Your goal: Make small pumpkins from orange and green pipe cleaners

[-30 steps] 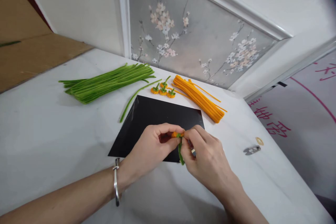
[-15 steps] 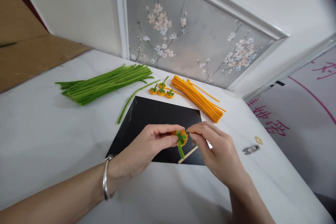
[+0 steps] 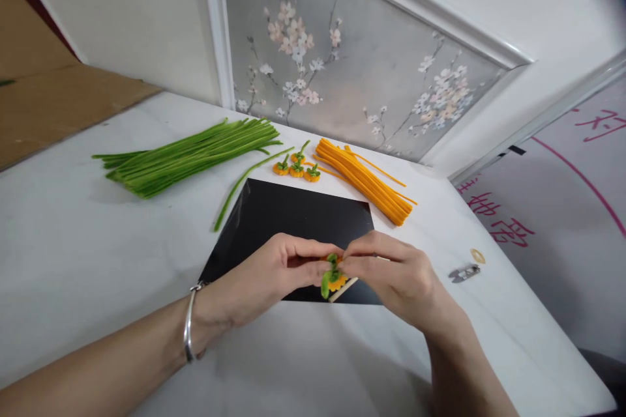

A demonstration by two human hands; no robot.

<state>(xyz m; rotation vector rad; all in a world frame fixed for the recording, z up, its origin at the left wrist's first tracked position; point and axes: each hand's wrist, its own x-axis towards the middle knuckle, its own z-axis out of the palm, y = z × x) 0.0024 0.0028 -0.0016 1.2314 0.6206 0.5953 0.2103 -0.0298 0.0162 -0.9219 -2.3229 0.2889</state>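
Observation:
Over the near part of a black board (image 3: 293, 208), my left hand (image 3: 268, 280) pinches a small pumpkin-shaped pipe-cleaner ornament (image 3: 337, 283) between thumb and fingers. Its body is an orange scalloped round; green leaves and a bent green stem face up toward me. My right hand (image 3: 405, 273) closes thumb and fingers on the ornament's right side, at the green leaves, and hides part of it. A thin pale wooden stick (image 3: 342, 291) lies on the board just below the ornament, partly covered by my right hand.
Several finished orange-and-green ornaments (image 3: 297, 169) sit behind the board. A bundle of green pipe cleaners (image 3: 190, 156) lies left, a single green one (image 3: 239, 186) beside the board, and an orange bundle (image 3: 366, 182) behind. Thread snips (image 3: 464, 273) and a yellowish ring (image 3: 478, 256) lie right.
My right hand has moved left and now pinches the ornament, where before its fingertips were just beside it. The ornament has turned, its green stem now pointing more to the left.

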